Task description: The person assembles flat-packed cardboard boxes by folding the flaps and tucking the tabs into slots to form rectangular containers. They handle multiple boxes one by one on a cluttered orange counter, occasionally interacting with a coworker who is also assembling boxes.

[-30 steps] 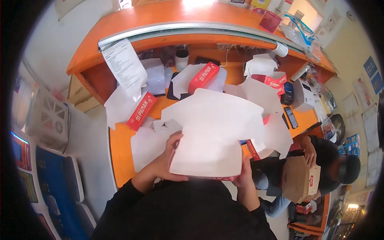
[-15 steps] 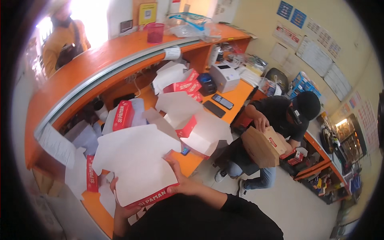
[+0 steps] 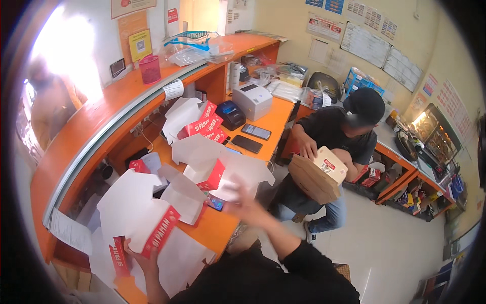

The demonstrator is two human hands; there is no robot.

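Observation:
My left hand (image 3: pixel 142 256) grips the lower edge of a partly folded red-and-white paper food box (image 3: pixel 132 210), its fingers at the red side panel. My right hand (image 3: pixel 244 203), smeared by motion, is held apart from that box. It hovers over the counter's near edge, beside an open white box with a red panel (image 3: pixel 211 175) and a lit phone (image 3: pixel 214 201). Between the two hands stands another white carton (image 3: pixel 186 197). Flat white card (image 3: pixel 185 253) lies below the held box, and a red-sided carton (image 3: pixel 119 258) is left of my left hand.
Several red-and-white boxes (image 3: pixel 195 119) sit farther along the orange counter (image 3: pixel 276 114), near a label printer (image 3: pixel 251 101), a dark blue device (image 3: pixel 231 115) and two phones. On the right, a seated co-worker (image 3: pixel 344 131) holds brown cartons (image 3: pixel 316 177). A raised ledge (image 3: pixel 116 96) borders the far side.
My right hand has let go of the box and moved right. The box, now in my left hand alone, has shifted left and tilted. The whole view has turned somewhat.

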